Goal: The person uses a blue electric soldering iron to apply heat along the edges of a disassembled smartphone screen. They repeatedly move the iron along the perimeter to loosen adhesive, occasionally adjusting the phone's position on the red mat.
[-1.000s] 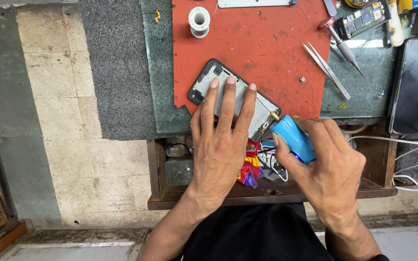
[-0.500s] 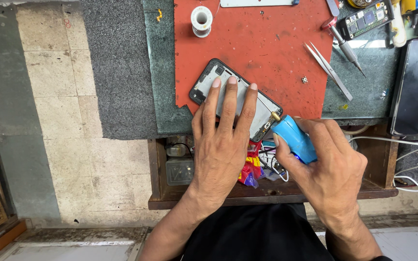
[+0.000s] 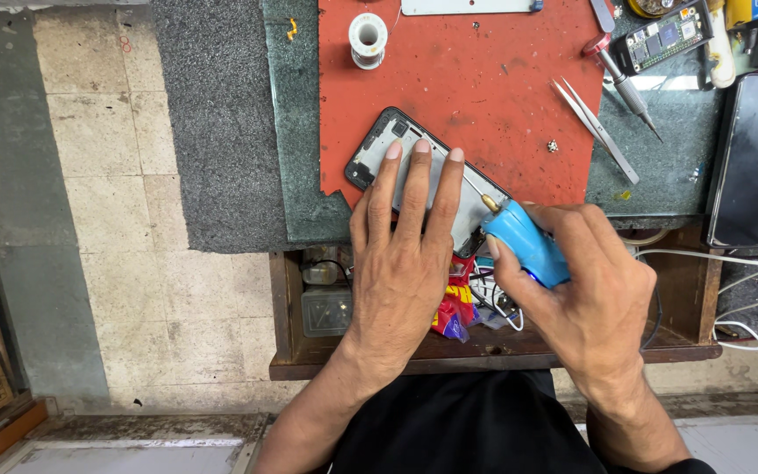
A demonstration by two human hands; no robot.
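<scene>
An opened phone (image 3: 377, 145) lies at an angle on a red work mat (image 3: 475, 88), its inside facing up. My left hand (image 3: 401, 250) lies flat on it, three fingers pressing its middle. My right hand (image 3: 585, 285) grips a blue screwdriver handle (image 3: 526, 241). Its thin metal tip (image 3: 477, 189) points up and left at the phone's right edge, beside my left fingers. The phone's lower end is hidden under my left hand.
Tweezers (image 3: 597, 130), a tiny screw (image 3: 552, 147), a spool of solder wire (image 3: 368, 39), a red-capped screwdriver (image 3: 620, 79) and a circuit board (image 3: 664, 35) lie around the mat. A dark phone (image 3: 756, 167) lies at right. An open drawer (image 3: 326, 290) below holds wires and small parts.
</scene>
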